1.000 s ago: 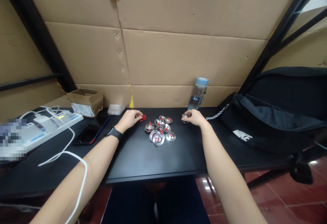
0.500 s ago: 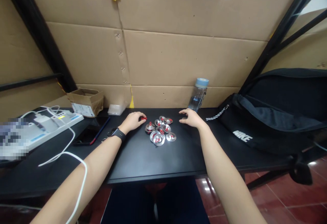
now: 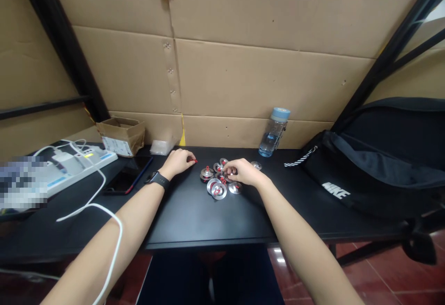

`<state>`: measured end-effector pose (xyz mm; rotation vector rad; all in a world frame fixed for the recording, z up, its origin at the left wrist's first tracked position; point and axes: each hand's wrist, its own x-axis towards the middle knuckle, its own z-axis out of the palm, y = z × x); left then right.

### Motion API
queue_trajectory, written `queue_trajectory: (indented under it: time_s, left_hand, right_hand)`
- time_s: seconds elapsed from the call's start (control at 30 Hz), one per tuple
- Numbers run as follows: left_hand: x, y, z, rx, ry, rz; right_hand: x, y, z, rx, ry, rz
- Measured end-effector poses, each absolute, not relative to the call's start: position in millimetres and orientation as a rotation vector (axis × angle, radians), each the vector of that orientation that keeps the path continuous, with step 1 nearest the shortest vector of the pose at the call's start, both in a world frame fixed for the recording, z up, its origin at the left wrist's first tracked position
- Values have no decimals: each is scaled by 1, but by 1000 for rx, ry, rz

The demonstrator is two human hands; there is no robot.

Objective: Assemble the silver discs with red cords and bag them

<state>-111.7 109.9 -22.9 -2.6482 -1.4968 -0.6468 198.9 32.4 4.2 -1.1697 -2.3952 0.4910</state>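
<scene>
Several finger cymbals, shiny metal discs with red loops, lie in a loose pile (image 3: 219, 191) on the black table (image 3: 208, 224). My right hand (image 3: 243, 172) reaches over the pile's right side, fingers bent together on one cymbal that they partly hide. Behind that wrist a single finger cymbal (image 3: 257, 165) lies apart. Left of the pile, my left hand (image 3: 178, 162) rests low over the table with thumb and fingers pinched. A small red piece (image 3: 195, 161) shows at its fingertips; its exact kind is too small to tell. A dark watch (image 3: 159, 180) is on my left wrist.
A water bottle (image 3: 273, 133) stands at the back by the cardboard wall (image 3: 222, 78). A black bag (image 3: 351, 170) sits on the right. On the left are a phone (image 3: 127, 176), a small carton (image 3: 122, 134), a clear packet (image 3: 162, 146) and a power strip (image 3: 74, 172) with white cables.
My right hand has moved left from the spot near the bottle onto the pile. A finger cymbal now shows lying where that hand was. My left hand stays about where it was.
</scene>
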Motion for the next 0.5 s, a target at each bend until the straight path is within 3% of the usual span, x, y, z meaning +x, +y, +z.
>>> queue_trajectory:
  time_s: [0.27,0.5]
  left_hand:
    - [-100,102,-18,-2630,-1443,-957]
    - [-62,70,-2,-2890,-1189,-1109]
  right_hand:
    - [201,31,4,-1127,-2278,497]
    - [189,31,8,-873,-1519,1087]
